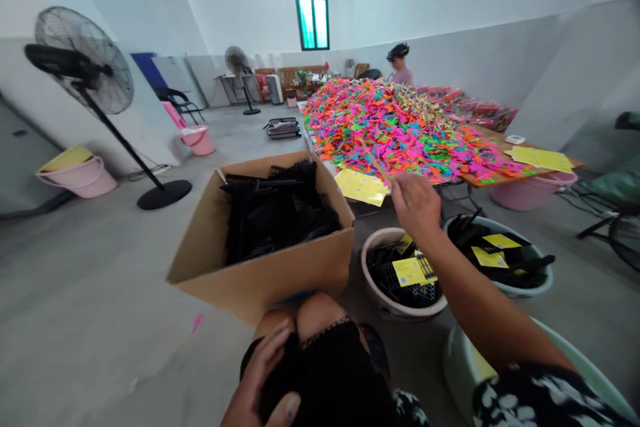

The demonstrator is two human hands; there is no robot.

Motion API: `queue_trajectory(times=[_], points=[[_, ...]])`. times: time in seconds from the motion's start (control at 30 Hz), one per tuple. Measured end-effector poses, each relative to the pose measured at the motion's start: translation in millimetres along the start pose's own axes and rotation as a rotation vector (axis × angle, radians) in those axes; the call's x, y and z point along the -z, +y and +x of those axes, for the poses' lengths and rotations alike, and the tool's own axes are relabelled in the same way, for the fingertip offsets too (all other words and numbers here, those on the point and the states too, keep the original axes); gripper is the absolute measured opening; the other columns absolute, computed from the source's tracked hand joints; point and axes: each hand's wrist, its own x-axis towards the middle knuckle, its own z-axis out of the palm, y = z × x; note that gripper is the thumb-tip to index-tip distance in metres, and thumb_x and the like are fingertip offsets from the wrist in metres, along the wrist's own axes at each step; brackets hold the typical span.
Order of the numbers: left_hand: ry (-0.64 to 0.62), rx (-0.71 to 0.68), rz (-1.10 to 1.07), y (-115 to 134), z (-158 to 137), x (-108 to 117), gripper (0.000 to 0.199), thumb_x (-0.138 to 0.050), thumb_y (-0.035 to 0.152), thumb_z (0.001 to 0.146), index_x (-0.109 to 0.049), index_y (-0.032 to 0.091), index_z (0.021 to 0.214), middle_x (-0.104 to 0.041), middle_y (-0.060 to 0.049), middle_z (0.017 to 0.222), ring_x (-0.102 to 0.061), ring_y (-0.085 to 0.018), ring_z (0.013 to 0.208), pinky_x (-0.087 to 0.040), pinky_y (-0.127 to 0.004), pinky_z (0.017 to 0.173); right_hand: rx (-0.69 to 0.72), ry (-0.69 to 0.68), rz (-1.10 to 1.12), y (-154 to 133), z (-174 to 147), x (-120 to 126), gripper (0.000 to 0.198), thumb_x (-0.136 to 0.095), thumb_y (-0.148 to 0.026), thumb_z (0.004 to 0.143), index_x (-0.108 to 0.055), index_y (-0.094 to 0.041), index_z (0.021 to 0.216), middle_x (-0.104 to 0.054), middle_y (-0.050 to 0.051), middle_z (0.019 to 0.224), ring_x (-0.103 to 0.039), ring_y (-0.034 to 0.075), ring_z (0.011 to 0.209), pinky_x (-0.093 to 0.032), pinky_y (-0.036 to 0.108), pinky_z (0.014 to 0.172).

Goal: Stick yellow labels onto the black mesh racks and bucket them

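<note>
My right hand (416, 205) is stretched forward and closed round a thin tan stick (375, 161), which points up and left toward the table. Under its tip spreads a big heap of small colourful plastic pieces (380, 120). Just left of this hand lies a yellow card sheet (361, 187) at the table's near edge. My left hand (263, 380) rests over my lap with the fingers apart, holding nothing. In front of my knees stands an open cardboard box (280, 263) filled with black plastic parts (280, 213).
Right of the box sit a round basin (367, 283) and a second basin (547, 280), both holding black parts and yellow cards. A pale green tub (457, 360) is at lower right. A standing fan (160, 193) is at left. A person (403, 73) sits behind the heap.
</note>
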Motion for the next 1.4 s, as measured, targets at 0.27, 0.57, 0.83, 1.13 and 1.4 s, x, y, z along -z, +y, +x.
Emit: queue_trajectory(times=[0.27,0.57,0.83,1.13,1.4], points=[[0.023,0.112,-0.758,67.0,26.1,-52.7,0.065,-0.080,0.054,0.086,-0.067,0.023,0.141,-0.061,-0.014,0.153,-0.054,-0.036,0.144,-0.044,-0.052,0.123,0.411,-0.307,0.433,-176.5,-186.3,78.4,0.048,-0.067,-0.017,0.096,-0.063,-0.035,0.140,-0.077,0.004,0.121,-0.069,0.025,0.117,-0.044,0.053,0.119],[0.186,0.309,-1.052,46.1,-20.7,-22.2,0.043,-0.086,0.034,0.083,-0.077,0.017,0.122,-0.077,-0.013,0.130,-0.072,-0.035,0.121,-0.055,-0.052,0.111,0.014,-0.472,0.563,-190.0,-196.8,76.0,0.069,-0.070,-0.044,0.095,-0.045,-0.026,0.157,-0.053,0.015,0.155,-0.049,0.036,0.145,-0.036,0.063,0.124],[0.165,0.295,-1.012,36.0,-29.5,-28.5,0.040,-0.089,0.037,0.079,-0.079,0.018,0.113,-0.080,-0.011,0.121,-0.076,-0.030,0.106,-0.061,-0.047,0.099,-0.126,-0.791,1.001,-214.3,-201.8,78.2,0.035,-0.049,-0.038,0.109,-0.065,-0.030,0.139,-0.072,0.006,0.128,-0.069,0.022,0.113,-0.055,0.037,0.100],[0.070,0.266,-1.000,37.0,-36.4,-29.5,0.038,-0.084,0.040,0.086,-0.078,0.022,0.118,-0.079,-0.010,0.124,-0.073,-0.034,0.116,-0.057,-0.054,0.107,-0.479,-0.697,1.037,-197.7,-215.8,71.1,0.026,-0.070,-0.050,0.095,-0.074,-0.025,0.095,-0.072,0.004,0.091,-0.065,0.020,0.083,-0.053,0.031,0.071],[0.113,0.310,-1.027,33.7,-42.3,-29.2,0.036,-0.086,0.039,0.083,-0.078,0.022,0.114,-0.081,-0.008,0.120,-0.071,-0.034,0.122,-0.055,-0.055,0.112,-0.608,-0.736,1.144,-198.4,-219.2,71.4,0.031,-0.070,-0.054,0.094,-0.074,-0.024,0.090,-0.070,0.001,0.081,-0.059,0.017,0.069,-0.046,0.028,0.061]])
